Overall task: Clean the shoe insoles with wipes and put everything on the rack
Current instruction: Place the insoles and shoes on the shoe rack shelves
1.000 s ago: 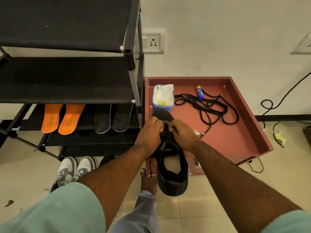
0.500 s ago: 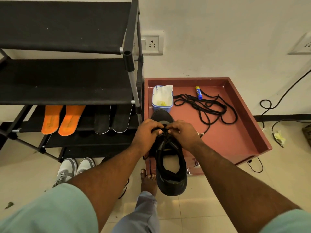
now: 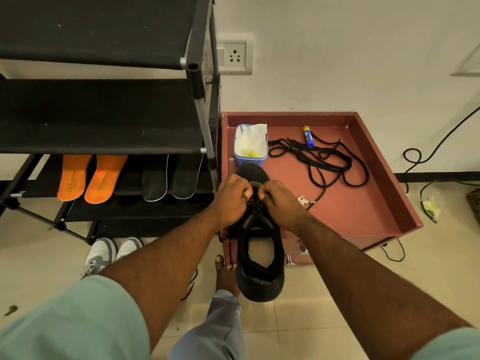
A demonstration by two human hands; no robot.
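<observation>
A black shoe point(image 3: 259, 268) lies with its toe on the red-brown table point(image 3: 363, 203) and its heel over the table's front edge. My left hand point(image 3: 231, 201) and my right hand point(image 3: 281, 202) both pinch the shoe's black lace near the tongue, fingertips almost touching. On the black shoe rack point(image 3: 104, 136), a lower shelf carries two orange insoles point(image 3: 89, 178) and two black insoles point(image 3: 170, 179). A blue tub of white wipes point(image 3: 250, 145) stands at the table's back left.
Loose black laces point(image 3: 319, 159) and a blue-yellow stick point(image 3: 308, 136) lie on the table, with a small key point(image 3: 304, 201) by my right wrist. White-grey sneakers point(image 3: 109, 253) sit on the floor under the rack. My bare foot point(image 3: 226, 274) is beside the shoe. Cables point(image 3: 426, 183) trail at right.
Both hands have moved closer together over the shoe's lace. The shoe stays in the same place.
</observation>
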